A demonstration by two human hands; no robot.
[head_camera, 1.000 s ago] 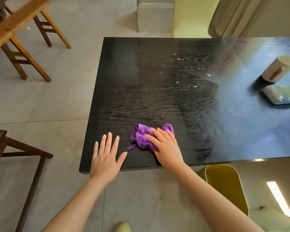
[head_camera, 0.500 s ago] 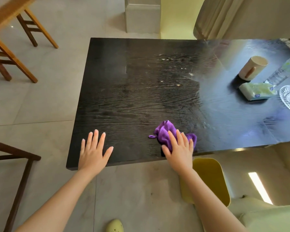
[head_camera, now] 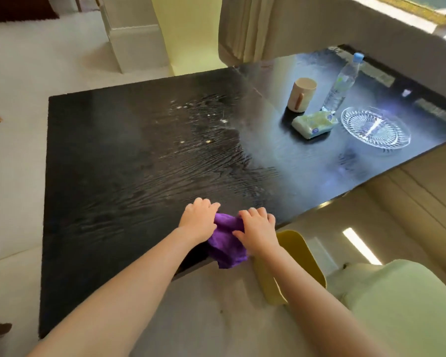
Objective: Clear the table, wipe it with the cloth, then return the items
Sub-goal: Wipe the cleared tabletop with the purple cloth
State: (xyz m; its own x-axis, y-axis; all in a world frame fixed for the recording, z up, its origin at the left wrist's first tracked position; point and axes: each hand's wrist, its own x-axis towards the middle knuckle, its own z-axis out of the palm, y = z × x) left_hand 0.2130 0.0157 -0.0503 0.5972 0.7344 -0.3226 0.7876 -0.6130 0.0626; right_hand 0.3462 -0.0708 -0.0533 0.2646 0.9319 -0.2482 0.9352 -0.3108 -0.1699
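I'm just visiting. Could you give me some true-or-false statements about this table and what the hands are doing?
1. The left hand and right hand both hold the purple cloth. True.
2. The cloth lies mid-table. False: it is at the near edge of the table, partly hanging over.
3. The water bottle lies on its side. False: it stands upright.
4. Pale crumbs dot the table. True.
5. The tissue pack sits on the glass plate. False: it lies beside it.
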